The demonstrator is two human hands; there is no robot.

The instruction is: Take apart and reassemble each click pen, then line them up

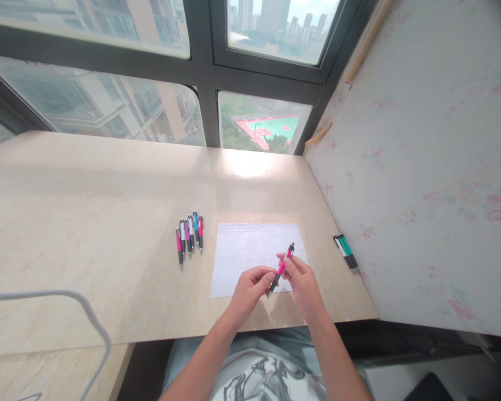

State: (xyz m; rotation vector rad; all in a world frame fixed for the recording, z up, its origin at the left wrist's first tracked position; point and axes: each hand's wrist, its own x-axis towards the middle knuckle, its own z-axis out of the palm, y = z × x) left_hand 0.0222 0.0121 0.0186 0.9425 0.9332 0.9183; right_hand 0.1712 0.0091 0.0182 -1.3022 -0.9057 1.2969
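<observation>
A pink ballpoint pen [282, 268] with a black grip is held slantwise between both hands, its metal tip pointing down and left. My left hand [254, 283] pinches it near the black grip. Higher on the barrel, by the clip, my right hand [300, 277] has its fingers closed around it. Under the hands lies a white sheet of paper [234, 262] with lines of small writing along its top edge; its lower right part is hidden by the hands.
Left of the paper lies a row of several pens [187, 235] in pink, white, purple and blue. More pens, white and green [347, 250], rest by the flowered wall [421, 184]. A grey cable [83, 303] loops over the table's [87, 223] left front. Windows stand behind.
</observation>
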